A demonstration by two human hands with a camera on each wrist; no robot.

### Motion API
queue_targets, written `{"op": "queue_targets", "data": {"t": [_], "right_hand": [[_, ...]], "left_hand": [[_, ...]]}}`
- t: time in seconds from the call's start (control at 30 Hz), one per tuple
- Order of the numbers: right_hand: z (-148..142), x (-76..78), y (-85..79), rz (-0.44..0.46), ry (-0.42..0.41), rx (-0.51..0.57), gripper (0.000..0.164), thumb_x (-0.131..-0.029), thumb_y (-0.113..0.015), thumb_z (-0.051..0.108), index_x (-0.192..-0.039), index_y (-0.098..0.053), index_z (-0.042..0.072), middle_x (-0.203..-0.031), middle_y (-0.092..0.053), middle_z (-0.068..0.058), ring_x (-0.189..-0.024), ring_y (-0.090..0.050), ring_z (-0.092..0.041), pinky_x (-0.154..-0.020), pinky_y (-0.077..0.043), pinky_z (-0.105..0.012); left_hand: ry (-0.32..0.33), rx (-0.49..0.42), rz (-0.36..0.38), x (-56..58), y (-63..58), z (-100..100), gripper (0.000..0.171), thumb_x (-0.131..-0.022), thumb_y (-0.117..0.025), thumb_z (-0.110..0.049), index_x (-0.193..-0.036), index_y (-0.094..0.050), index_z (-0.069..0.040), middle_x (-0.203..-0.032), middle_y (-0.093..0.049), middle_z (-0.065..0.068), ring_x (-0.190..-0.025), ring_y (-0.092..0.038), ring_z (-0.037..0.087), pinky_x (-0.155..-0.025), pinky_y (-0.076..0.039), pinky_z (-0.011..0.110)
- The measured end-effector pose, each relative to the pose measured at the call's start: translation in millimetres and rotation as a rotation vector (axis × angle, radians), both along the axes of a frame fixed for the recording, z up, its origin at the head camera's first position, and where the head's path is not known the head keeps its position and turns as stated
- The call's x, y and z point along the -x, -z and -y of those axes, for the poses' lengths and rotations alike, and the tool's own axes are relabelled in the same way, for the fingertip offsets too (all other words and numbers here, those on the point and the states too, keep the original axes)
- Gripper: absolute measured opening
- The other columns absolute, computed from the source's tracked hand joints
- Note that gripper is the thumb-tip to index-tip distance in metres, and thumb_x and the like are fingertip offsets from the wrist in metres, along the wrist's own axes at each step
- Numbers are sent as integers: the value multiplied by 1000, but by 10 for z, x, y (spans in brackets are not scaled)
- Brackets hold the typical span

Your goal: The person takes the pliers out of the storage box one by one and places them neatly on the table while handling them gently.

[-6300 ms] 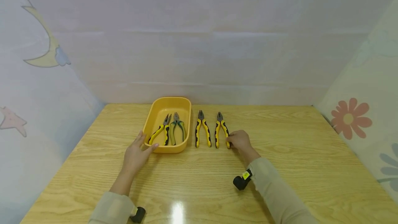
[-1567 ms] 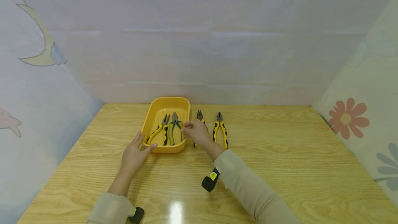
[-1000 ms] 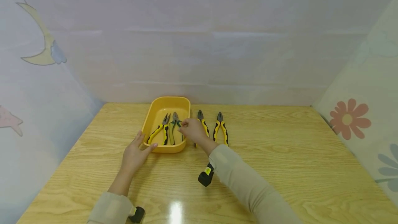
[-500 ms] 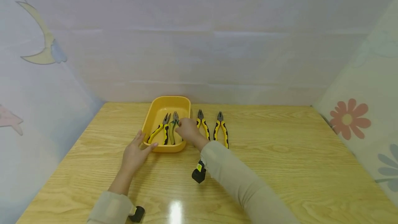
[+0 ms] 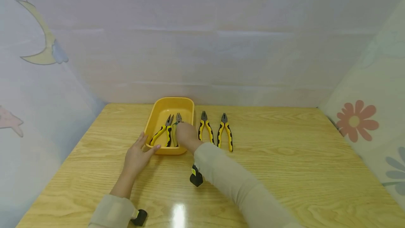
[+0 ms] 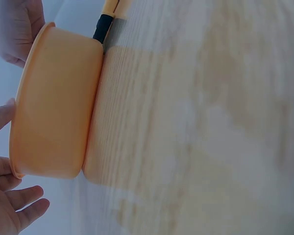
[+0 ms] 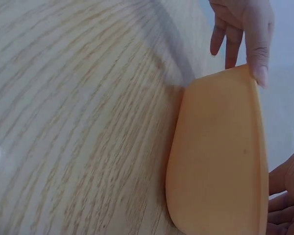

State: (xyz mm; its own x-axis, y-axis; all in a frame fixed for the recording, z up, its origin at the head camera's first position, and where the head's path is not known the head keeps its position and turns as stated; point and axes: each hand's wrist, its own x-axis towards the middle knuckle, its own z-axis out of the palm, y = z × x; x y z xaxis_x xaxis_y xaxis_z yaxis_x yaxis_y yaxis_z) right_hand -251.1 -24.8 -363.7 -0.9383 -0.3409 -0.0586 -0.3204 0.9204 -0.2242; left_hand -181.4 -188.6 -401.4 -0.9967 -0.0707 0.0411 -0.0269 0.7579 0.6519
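Note:
A yellow plastic bin (image 5: 168, 151) stands at the back of the table. Inside it, long-nose pliers (image 5: 169, 135) with yellow-black handles lie beside pliers with green handles (image 5: 175, 136). My left hand (image 5: 136, 159) is at the bin's front left corner, thumb on the rim and fingers loosely spread along the side. My right hand (image 5: 186, 134) reaches over the bin's right rim and covers the right handle of the green pliers. Its fingers are hidden in the head view; in the right wrist view some fingers (image 7: 281, 210) show past the rim. I cannot tell whether they hold the pliers.
Two yellow-black pliers, the nearer pair (image 5: 206, 127) and the farther pair (image 5: 225, 133), lie side by side on the wooden table (image 5: 300, 157), right of the bin. A pale wall (image 5: 202, 55) rises behind the table.
My right hand has left the rightmost pliers on the table and moved left, over the two pairs, into the bin above the green pliers. My left hand stays at the bin's corner.

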Motion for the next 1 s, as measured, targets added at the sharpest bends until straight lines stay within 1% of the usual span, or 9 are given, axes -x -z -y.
{"op": "queue_targets", "data": {"t": [0.13, 0.2, 0.37, 0.43, 0.53, 0.63, 0.73, 0.83, 1.0], "right_hand": [[39, -17, 37, -4, 13, -61, 27, -90, -44, 10, -65, -56, 10, -52, -48, -1, -39, -34, -9, -34, -27, -20], [56, -16, 65, -13, 12, -96, 27, -90, -44, 12, -66, -56, 11, -52, -47, 0, -39, -35, -9, -33, -28, -19], [99, -13, 131, -39, -1, -186, 20, -90, -45, 16, -81, -62, 11, -62, -54, -2, -45, -45, -9, -36, -36, -21], [116, -9, 147, -34, -4, -203, 19, -90, -45, 17, -88, -62, 11, -67, -57, -3, -49, -49, -10, -38, -40, -23], [135, 2, 159, -14, -9, -222, 20, -90, -45, 19, -98, -61, 10, -77, -60, -3, -58, -54, -12, -42, -44, -25], [145, 8, 161, 11, -25, -233, 24, -89, -47, 18, -108, -58, 10, -83, -60, -3, -63, -56, -13, -44, -45, -26], [149, 9, 163, 35, -35, -238, 23, -88, -49, 17, -108, -59, 10, -79, -59, -3, -59, -54, -13, -42, -43, -25], [151, 2, 158, 59, -34, -223, 18, -86, -51, 15, -99, -62, 9, -72, -58, -3, -54, -50, -12, -39, -40, -23], [153, -2, 170, 89, -23, -179, 12, -85, -52, 13, -87, -63, 8, -69, -56, -3, -53, -48, -11, -39, -39, -22]], "left_hand": [[-7, 1, 3, -7, 12, -1, 78, -80, -51, -51, -133, -28, 1, -141, -15, 14, -123, -18, 41, -97, -19, 53], [-9, 2, 0, -13, 17, -1, 78, -79, -51, -51, -133, -28, 1, -141, -15, 13, -123, -18, 41, -97, -19, 54], [-6, 5, -21, -32, 19, 5, 78, -80, -51, -51, -132, -29, 2, -140, -16, 14, -122, -20, 41, -97, -21, 53], [-4, 7, -28, -38, 14, 7, 77, -80, -52, -50, -132, -29, 3, -140, -17, 15, -122, -20, 42, -96, -21, 53], [-2, 9, -30, -48, 5, 9, 78, -80, -51, -51, -132, -29, 3, -140, -17, 15, -122, -20, 41, -96, -21, 53], [1, 8, -26, -55, 1, 5, 79, -80, -50, -52, -132, -29, 3, -140, -16, 15, -122, -19, 41, -96, -22, 53], [3, 8, -25, -61, 0, -2, 78, -80, -51, -52, -132, -29, 3, -140, -16, 15, -122, -19, 41, -96, -22, 53], [4, 5, -27, -69, 2, -6, 78, -80, -51, -52, -132, -29, 3, -141, -16, 14, -122, -19, 41, -96, -22, 53], [10, 5, -31, -90, -2, -19, 81, -78, -49, -55, -132, -29, 2, -141, -16, 14, -122, -20, 41, -95, -23, 54]]}}
